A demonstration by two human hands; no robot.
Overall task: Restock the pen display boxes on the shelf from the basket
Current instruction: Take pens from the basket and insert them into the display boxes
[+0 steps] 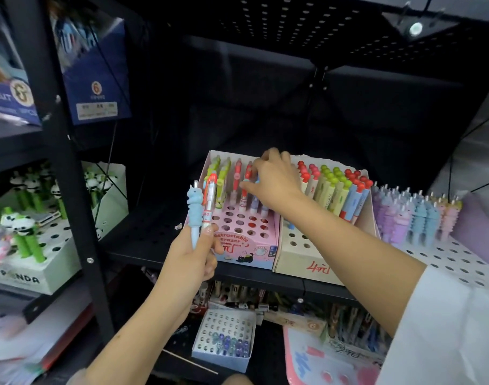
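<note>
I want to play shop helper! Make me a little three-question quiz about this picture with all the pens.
1. True or false: the left hand holds two pens.
2. Which box is the right hand reaching into? A) the pink display box B) the beige display box C) the panda box
3. Fill in: the blue pen in the left hand has a ____-shaped top.

Key: 1 true; 2 A; 3 unicorn.
</note>
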